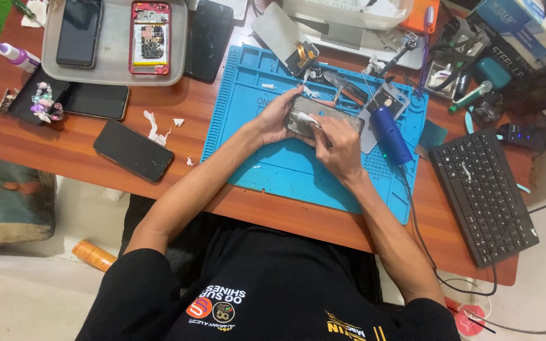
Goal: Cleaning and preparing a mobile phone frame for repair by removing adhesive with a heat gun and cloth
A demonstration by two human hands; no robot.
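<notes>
Both hands were on the phone (323, 117), which sat over the far middle of the blue mat (273, 161), just off its surface or resting on it; I couldn't tell which. Left hand (277, 117) was wrapped round the phone's left end, fingers curled over the far edge, thumb on the near one. Right hand (338, 146) was pressed down on the near right part, fingers pinching a white scrap (306, 118) against the open back. Phone's long axis ran left to right, tilted slightly down toward the right, so the left hand capped one short end and the right hand came in across the long near edge. Right hand was nearer the middle of it.

Room was tight on the right: blue tool (388, 134) lay just beside the phone's right end, its cable trailing off the near mat edge. A loose screen part (289, 41) and small tools sat past the far edge. Near half of the mat had only white scraps, so the open side was toward me. Keyboard (485, 196) sat well apart on the right; a dark phone (133, 151) lay well apart on the desk (45, 142) to the left, with a tray (114, 76) of other phones beyond.
</notes>
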